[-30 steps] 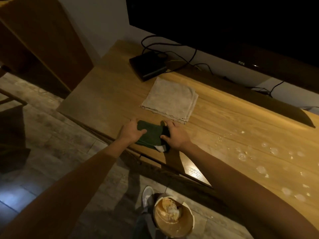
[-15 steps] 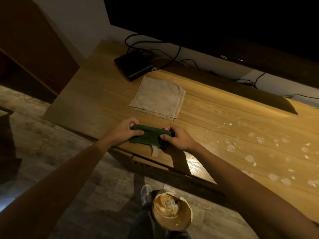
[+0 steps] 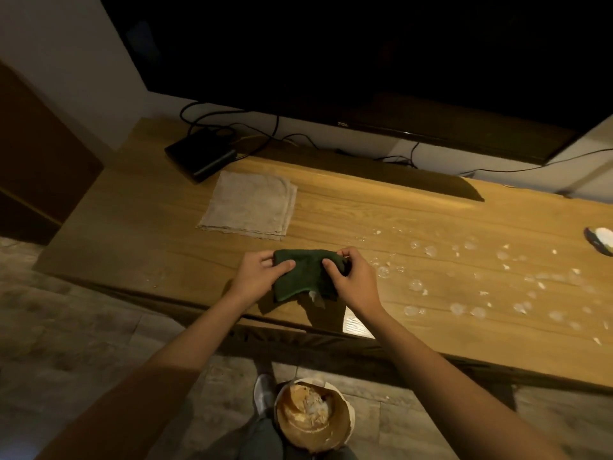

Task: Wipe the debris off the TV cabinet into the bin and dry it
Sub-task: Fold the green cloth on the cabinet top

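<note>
Green cloth (image 3: 303,273) was what we held over the front part of the wooden table (image 3: 139,234), just behind its near edge. Our left hand (image 3: 257,282) pinched the left end of the cloth, with the thumb on top of it, and our right hand (image 3: 353,282) pinched the right end in the same manner. The 2 hands were apart, with the folded cloth between them, and its lower part hung down with a small pale tag at the bottom edge.

Behind the green cloth, a beige cloth (image 3: 248,204) lay flat and folded on the table, not touching the green one. A black box (image 3: 200,154) with cables stood at the back left corner, near the beige cloth. Above it we saw the lower edge of a dark TV (image 3: 365,61).

To the right of our right hand, many small pale pieces of debris (image 3: 481,280) were spread over the table, up to the right side of the view. At the far right edge lay a small white and dark object (image 3: 602,239); we could not tell what it was.

On the floor (image 3: 66,343), below the table edge, stood a round bin (image 3: 313,415) with some pale scraps inside. A shoe (image 3: 263,395) was just beside it on the left.
</note>
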Motion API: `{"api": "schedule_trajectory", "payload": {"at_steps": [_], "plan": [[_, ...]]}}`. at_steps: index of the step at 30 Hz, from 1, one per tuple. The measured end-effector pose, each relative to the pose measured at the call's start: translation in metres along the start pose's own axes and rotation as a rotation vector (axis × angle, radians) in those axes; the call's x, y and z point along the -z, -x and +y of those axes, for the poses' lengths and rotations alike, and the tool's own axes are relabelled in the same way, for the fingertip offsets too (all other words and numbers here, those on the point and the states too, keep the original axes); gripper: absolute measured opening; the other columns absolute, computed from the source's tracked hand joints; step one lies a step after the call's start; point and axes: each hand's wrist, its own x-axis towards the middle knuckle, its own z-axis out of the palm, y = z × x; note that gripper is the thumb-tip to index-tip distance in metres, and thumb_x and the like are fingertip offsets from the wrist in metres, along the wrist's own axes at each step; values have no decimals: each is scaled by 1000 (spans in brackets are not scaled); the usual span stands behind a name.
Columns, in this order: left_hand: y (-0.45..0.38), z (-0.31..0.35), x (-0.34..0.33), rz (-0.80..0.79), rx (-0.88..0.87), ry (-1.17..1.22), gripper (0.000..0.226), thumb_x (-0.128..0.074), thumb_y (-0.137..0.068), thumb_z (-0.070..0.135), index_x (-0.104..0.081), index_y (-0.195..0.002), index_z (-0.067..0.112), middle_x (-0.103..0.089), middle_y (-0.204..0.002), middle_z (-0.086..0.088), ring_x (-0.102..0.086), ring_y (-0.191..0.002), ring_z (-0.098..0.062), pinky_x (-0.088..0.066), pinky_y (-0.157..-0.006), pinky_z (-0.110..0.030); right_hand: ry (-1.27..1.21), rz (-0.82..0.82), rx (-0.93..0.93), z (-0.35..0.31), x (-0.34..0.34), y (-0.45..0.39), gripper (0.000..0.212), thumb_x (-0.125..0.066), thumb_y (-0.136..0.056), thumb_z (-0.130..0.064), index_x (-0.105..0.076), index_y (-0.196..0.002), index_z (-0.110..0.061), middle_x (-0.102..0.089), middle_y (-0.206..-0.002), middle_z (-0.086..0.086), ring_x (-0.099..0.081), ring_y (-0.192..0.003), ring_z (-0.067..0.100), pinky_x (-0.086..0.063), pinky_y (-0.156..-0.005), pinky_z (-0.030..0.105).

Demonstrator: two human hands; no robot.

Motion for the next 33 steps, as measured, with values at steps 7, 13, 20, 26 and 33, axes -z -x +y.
{"api": "schedule_trajectory", "payload": {"at_steps": [7, 13, 20, 26, 33], "plan": [[21, 6, -89, 66, -158, -79, 21, -75, -90, 26, -77, -111, 22, -80, -92, 9, -76, -90, -8, -62, -73, -27, 44, 165, -58, 3, 27, 19, 23, -71, -95, -31, -52, -97, -19, -62, -79, -1, -60, -73, 18, -45, -60, 34], [38, 8, -130, -53, -302, -213, 29, -58, -96, 23, -75, -120, 24, -75, -109, 9, -69, -103, -6, -58, -90, -31, -65, 163, -54, 12, 44, 34, 21, -66, -94, -25, -46, -92, -21, -52, -74, -7, -50, -64, 12, -40, -60, 34], [41, 0, -142, -247, -368, -460, 35, -60, -95, 6, -67, -129, 9, -47, -137, 0, -51, -125, -7, -46, -88, -4, -401, 44, -289, 29, 80, 42, 52, -85, -74, -54, -57, -89, -13, -56, -83, -1, -56, -76, 14, -51, -72, 38], [30, -7, -148, -88, -261, -360, 39, -73, -91, 31, -67, -129, 25, -57, -130, 12, -55, -119, -1, -49, -105, -30, -564, -51, -425, 53, 98, 56, 33, -79, -89, -14, -66, -119, -9, -76, -108, 16, -75, -98, 27, -61, -93, 45], [16, -35, -147, -422, 308, 178, 78, -87, -67, 54, -67, -128, 10, -72, -125, -12, -68, -118, -26, -57, -95, -35, -649, -77, -466, 68, 100, 71, 22, -56, -100, -10, -72, -113, -15, -76, -105, 5, -72, -95, 16, -60, -86, 41]]}}
